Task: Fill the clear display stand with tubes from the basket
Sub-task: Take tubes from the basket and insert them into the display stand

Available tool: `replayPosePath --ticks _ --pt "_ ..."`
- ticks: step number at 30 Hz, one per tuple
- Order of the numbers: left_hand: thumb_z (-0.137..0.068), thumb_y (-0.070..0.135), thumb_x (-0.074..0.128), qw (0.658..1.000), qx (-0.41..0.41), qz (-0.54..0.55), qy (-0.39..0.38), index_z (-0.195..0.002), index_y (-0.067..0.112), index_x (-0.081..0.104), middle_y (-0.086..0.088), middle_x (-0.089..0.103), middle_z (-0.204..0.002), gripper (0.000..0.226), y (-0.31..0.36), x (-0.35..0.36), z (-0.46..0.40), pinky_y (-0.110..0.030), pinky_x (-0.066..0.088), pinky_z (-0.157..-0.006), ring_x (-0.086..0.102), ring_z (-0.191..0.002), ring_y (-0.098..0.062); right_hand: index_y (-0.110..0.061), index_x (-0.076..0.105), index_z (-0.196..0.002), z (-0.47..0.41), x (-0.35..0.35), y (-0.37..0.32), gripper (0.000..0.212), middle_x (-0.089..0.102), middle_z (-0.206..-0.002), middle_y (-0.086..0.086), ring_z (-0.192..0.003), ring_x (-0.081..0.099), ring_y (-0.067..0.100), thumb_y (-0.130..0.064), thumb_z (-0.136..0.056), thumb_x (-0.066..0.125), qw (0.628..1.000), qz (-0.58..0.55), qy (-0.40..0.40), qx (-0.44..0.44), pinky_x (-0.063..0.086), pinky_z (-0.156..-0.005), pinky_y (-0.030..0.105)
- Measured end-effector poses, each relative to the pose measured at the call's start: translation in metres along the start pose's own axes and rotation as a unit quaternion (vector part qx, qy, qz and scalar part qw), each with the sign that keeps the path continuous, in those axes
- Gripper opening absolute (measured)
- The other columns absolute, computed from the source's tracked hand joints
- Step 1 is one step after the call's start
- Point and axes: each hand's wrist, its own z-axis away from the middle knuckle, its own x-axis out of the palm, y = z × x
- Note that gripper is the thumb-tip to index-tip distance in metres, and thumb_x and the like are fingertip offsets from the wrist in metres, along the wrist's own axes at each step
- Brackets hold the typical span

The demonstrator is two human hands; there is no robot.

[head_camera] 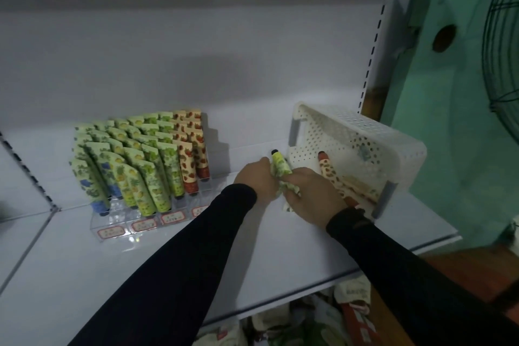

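Observation:
The clear display stand [112, 229] sits on the white shelf at left, packed with rows of green, blue and red-patterned tubes [146, 160]. The white perforated basket [390, 135] lies tipped on its side at right, with a red-spotted tube [330, 170] and a few more inside. Between stand and basket, both hands meet over a green-patterned tube [280, 164] with a black cap pointing away. My left hand [257, 177] touches the tube's left side. My right hand [314, 194] grips its lower end, beside the basket mouth.
The white shelf [196, 255] ends at a front edge below my arms, with packaged goods on the level beneath. A slotted upright [373, 45] runs up the back right. A green wall and a wire fan guard [502, 64] stand at far right.

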Motion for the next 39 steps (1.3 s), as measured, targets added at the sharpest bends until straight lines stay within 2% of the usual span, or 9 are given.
replayPosePath --ticks 7,12,17,20,23,26,30,35,39 --pt "-0.084 0.034 0.062 1.0 -0.012 -0.013 -0.014 -0.096 0.009 0.053 -0.006 0.064 -0.089 0.029 -0.003 0.001 0.019 -0.027 0.039 -0.058 0.061 -0.08 -0.023 -0.014 0.069 -0.117 0.008 -0.01 -0.007 0.033 0.065 -0.114 0.012 -0.101 0.061 0.026 -0.002 -0.088 0.058 0.995 -0.098 -0.007 -0.009 0.044 -0.092 0.025" --pt "-0.087 0.037 0.06 0.999 -0.03 -0.005 0.02 -0.097 0.014 0.044 -0.002 0.054 -0.088 0.03 -0.001 0.006 0.028 -0.028 0.036 -0.067 0.048 -0.079 -0.02 -0.018 0.069 -0.114 0.011 -0.013 -0.006 0.029 0.065 -0.114 0.006 -0.1 0.059 0.019 -0.006 -0.091 0.057 0.993 -0.115 -0.004 0.01 0.037 -0.086 0.014" --pt "-0.086 0.035 0.057 0.999 -0.018 -0.028 0.034 -0.095 0.014 0.044 -0.008 0.062 -0.101 0.026 -0.002 0.01 0.035 -0.029 0.037 -0.066 0.055 -0.082 -0.024 -0.015 0.069 -0.113 0.011 -0.012 -0.007 0.03 0.067 -0.113 0.009 -0.102 0.061 0.023 -0.003 -0.09 0.054 0.991 -0.134 0.02 0.019 0.044 -0.096 0.027" --pt "-0.088 0.034 0.058 0.999 -0.012 -0.025 0.02 -0.095 0.012 0.048 -0.008 0.061 -0.096 0.025 -0.004 0.004 0.044 -0.028 0.036 -0.068 0.056 -0.086 -0.023 -0.01 0.064 -0.119 0.011 -0.02 -0.012 0.032 0.068 -0.107 0.011 -0.099 0.062 0.027 -0.001 -0.091 0.052 0.98 -0.172 0.087 0.04 0.04 -0.087 0.018" --pt "-0.091 0.03 0.057 0.999 -0.016 -0.009 0.048 -0.095 0.009 0.054 -0.009 0.061 -0.095 0.021 -0.006 -0.005 0.056 -0.028 0.036 -0.069 0.059 -0.096 -0.027 -0.015 0.055 -0.129 0.012 -0.033 -0.021 0.035 0.065 -0.092 0.015 -0.09 0.061 0.031 -0.01 -0.095 0.052 0.973 -0.185 0.125 0.06 0.047 -0.079 0.03" --pt "-0.089 0.025 0.06 0.992 -0.028 0.049 0.113 -0.108 0.01 0.055 -0.007 0.059 -0.099 0.025 -0.012 -0.013 0.07 -0.028 0.038 -0.067 0.056 -0.09 -0.023 -0.015 0.053 -0.129 0.01 -0.04 -0.028 0.033 0.067 -0.098 0.014 -0.094 0.063 0.028 -0.019 -0.097 0.053 0.961 -0.207 0.165 0.075 0.047 -0.078 0.03" --pt "-0.081 0.025 0.072 0.967 -0.033 0.19 0.167 -0.1 0.014 0.06 0.002 0.059 -0.088 0.025 -0.033 -0.023 0.09 -0.024 0.04 -0.058 0.054 -0.075 -0.015 -0.014 0.062 -0.118 0.009 -0.045 -0.044 0.025 0.065 -0.095 0.002 -0.088 0.062 0.017 -0.024 -0.095 0.057 0.941 -0.261 0.197 0.089 0.043 -0.076 0.024" --pt "-0.08 0.018 0.078 0.88 -0.051 0.444 0.158 -0.073 0.012 0.055 -0.005 0.052 -0.072 0.025 -0.07 -0.035 0.12 -0.027 0.047 -0.061 0.051 -0.064 -0.015 -0.022 0.064 -0.098 0.008 -0.044 -0.077 0.006 0.061 -0.082 -0.015 -0.078 0.059 0.0 -0.024 -0.091 0.063 0.923 -0.325 0.198 0.054 0.047 -0.076 0.018" --pt "-0.09 0.024 0.068 0.849 -0.072 0.492 0.181 -0.07 0.01 0.046 -0.007 0.048 -0.068 0.033 -0.101 -0.045 0.15 -0.032 0.051 -0.068 0.053 -0.066 -0.018 -0.025 0.066 -0.093 0.001 -0.04 -0.103 0.003 0.066 -0.088 -0.016 -0.078 0.06 -0.011 -0.025 -0.09 0.066 0.912 -0.379 0.158 0.026 0.044 -0.069 0.005"
